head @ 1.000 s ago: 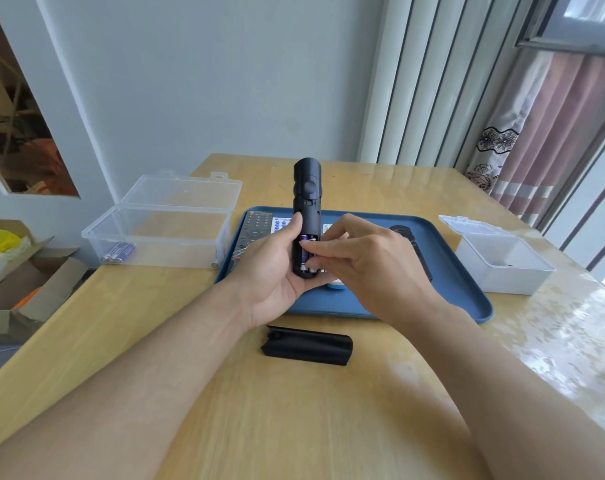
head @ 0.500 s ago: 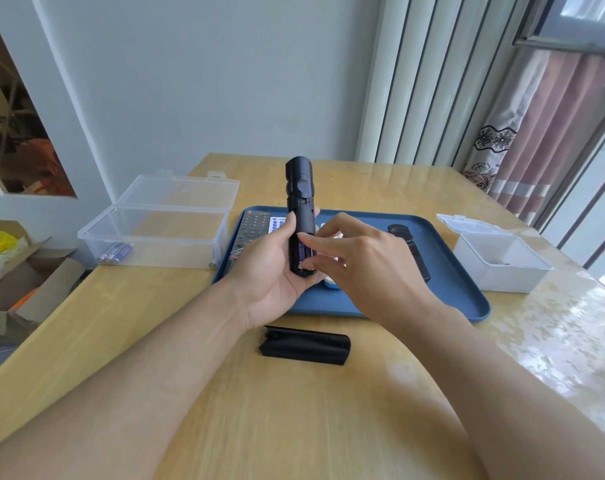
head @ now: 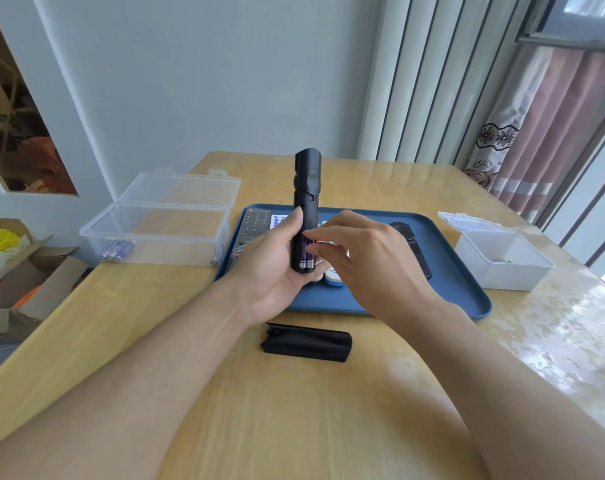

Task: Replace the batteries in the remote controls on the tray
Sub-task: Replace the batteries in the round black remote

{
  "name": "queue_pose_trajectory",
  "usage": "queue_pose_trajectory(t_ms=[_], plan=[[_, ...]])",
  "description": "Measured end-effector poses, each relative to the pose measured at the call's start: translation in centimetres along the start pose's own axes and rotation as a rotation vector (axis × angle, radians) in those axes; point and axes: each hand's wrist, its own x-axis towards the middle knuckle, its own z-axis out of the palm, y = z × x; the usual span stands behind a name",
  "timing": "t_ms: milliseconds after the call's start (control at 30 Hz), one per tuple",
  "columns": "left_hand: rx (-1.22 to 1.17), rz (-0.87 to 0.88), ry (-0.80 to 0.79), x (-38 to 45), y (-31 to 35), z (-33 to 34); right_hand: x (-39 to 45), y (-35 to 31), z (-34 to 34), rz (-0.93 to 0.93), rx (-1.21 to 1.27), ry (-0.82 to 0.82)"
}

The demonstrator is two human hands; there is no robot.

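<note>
The left hand (head: pixel 271 268) has the black remote (head: pixel 306 209) stood upright over the near left part of the blue tray (head: pixel 467 292), fingers and thumb wrapped round its lower half, back open toward the camera. Purple batteries (head: pixel 306 252) sit in the exposed compartment. The right hand (head: pixel 367 258) is in from the right, fingertips (head: pixel 315 237) at those batteries; they are blurred, so whether they pinch a cell or only press on it I cannot tell. The remote's black back cover (head: pixel 306 342) lies flat on the wooden table (head: pixel 294 427), near the camera, just short of the tray's near edge. On the tray, a grey remote (head: pixel 251 226) lies at the left, a white one (head: pixel 334 278) peeks out under the hands, and another black one (head: pixel 410 240) lies to the right. To the far left stands an open clear box (head: pixel 155 233) with spare purple batteries (head: pixel 117 250) in its corner. To the right stands a small white box (head: pixel 502 261), lid up.
</note>
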Motion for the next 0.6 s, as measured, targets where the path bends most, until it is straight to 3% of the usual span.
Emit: queue_pose_trajectory(t_ms=[133, 267, 433, 600], plan=[[0.131, 0.031, 0.021, 0.0, -0.3, 0.0, 0.3, -0.1, -0.6, 0.106, 0.130, -0.046], [0.095, 0.035, 0.037, -0.2, -0.3, 0.6, 0.3, -0.8, -1.1, 0.272, 0.280, -0.120], [0.070, 0.084, 0.028, -0.1, -0.4, 0.5, 0.2, -1.9, -0.5, 0.428, 0.461, -0.011], [0.057, 0.116, 0.058, 0.0, -0.9, 0.4, -0.2, -2.4, 0.1, 0.564, 0.627, -0.073]])
